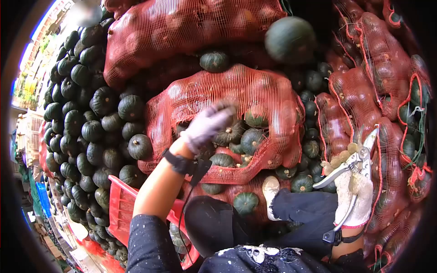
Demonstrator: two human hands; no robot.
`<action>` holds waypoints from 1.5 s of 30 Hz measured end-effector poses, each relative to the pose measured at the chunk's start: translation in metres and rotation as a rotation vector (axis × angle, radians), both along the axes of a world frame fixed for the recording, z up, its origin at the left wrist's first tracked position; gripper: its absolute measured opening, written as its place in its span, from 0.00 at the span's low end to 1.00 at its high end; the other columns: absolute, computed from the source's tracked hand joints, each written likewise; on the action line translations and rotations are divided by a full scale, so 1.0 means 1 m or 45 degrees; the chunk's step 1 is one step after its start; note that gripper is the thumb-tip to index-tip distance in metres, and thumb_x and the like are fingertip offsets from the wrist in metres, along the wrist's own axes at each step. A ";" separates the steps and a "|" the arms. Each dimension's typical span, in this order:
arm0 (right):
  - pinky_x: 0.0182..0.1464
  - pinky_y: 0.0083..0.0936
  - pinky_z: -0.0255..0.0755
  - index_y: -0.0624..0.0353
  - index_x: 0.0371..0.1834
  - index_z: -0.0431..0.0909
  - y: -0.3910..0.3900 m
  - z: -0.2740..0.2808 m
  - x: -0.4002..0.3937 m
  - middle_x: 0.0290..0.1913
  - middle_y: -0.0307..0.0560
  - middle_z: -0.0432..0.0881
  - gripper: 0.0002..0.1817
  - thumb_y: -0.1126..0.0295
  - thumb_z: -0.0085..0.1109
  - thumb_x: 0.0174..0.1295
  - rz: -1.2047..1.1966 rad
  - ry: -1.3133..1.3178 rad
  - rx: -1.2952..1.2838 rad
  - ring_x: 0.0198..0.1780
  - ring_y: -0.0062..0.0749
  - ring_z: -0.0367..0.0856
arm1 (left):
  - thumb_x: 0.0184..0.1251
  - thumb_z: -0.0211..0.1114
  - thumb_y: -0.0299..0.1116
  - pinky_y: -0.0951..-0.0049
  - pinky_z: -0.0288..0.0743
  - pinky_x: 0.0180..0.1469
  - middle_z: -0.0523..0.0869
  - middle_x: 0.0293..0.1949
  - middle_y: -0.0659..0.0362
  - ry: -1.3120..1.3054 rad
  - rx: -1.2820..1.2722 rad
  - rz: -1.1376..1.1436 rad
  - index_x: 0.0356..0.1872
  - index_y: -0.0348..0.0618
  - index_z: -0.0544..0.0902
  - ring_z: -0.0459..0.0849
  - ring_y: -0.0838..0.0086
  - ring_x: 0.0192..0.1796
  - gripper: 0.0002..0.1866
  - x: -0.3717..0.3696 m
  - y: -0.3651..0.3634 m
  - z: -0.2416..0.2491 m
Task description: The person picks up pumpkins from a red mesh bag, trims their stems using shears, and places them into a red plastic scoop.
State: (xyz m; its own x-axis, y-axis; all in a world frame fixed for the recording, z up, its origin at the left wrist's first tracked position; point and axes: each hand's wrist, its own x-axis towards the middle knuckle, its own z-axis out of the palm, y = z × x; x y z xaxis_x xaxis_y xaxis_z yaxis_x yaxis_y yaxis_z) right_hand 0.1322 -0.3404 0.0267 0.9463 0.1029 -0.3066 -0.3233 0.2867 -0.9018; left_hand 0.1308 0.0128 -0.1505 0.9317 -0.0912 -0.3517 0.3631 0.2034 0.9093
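Note:
My left hand, in a pale glove, reaches over the torn opening of a red mesh sack. Its fingers stretch forward, blurred by motion, with nothing seen in them. Below and beside it, dark green squashes lie inside the sack. My right hand, in a white glove, is closed around pruning shears, whose blades point up and away. A round green squash, smeared by motion, appears beyond the sack at the upper right. Another squash sits at the sack's far edge.
A big pile of squashes rises on the left. Another full mesh sack lies at the far side, and several more crowd the right. A red plastic crate stands by my left arm. A cable hangs along my left forearm.

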 end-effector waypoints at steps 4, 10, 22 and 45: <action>0.65 0.48 0.77 0.61 0.75 0.64 -0.007 -0.008 -0.005 0.56 0.48 0.81 0.34 0.74 0.61 0.64 -0.012 -0.066 -0.134 0.56 0.42 0.83 | 0.53 0.80 0.48 0.52 0.77 0.65 0.61 0.77 0.47 0.086 1.753 -0.568 0.78 0.63 0.62 0.63 0.44 0.75 0.50 0.011 -0.049 -0.066; 0.65 0.45 0.77 0.61 0.77 0.62 -0.024 -0.010 -0.013 0.59 0.49 0.81 0.36 0.74 0.62 0.65 -0.044 0.018 -0.129 0.57 0.42 0.83 | 0.42 0.84 0.50 0.53 0.79 0.63 0.75 0.68 0.45 0.074 1.457 -0.379 0.76 0.56 0.67 0.75 0.47 0.68 0.55 0.014 -0.033 -0.085; 0.70 0.52 0.73 0.63 0.77 0.59 -0.028 0.001 -0.008 0.61 0.54 0.79 0.36 0.81 0.56 0.64 -0.112 -0.070 -0.102 0.60 0.45 0.82 | 0.69 0.62 0.59 0.61 0.80 0.58 0.90 0.50 0.45 0.216 1.012 -0.478 0.54 0.37 0.86 0.88 0.55 0.55 0.32 0.044 -0.048 -0.013; 0.40 0.36 0.81 0.58 0.63 0.72 0.111 -0.017 -0.001 0.39 0.51 0.82 0.26 0.79 0.59 0.59 0.962 -1.026 -0.831 0.39 0.43 0.86 | 0.51 0.59 0.83 0.38 0.66 0.72 0.72 0.72 0.47 -0.421 -1.220 0.983 0.75 0.45 0.66 0.71 0.45 0.73 0.60 -0.175 -0.004 0.047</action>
State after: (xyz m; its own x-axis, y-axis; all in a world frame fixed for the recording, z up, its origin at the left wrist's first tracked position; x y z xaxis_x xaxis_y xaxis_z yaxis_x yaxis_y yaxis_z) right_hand 0.1311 -0.2293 0.0096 0.6601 0.7406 0.1260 0.4884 -0.2957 -0.8210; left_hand -0.0446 0.0091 -0.1035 0.8860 0.4239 -0.1879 -0.3572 0.8823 0.3064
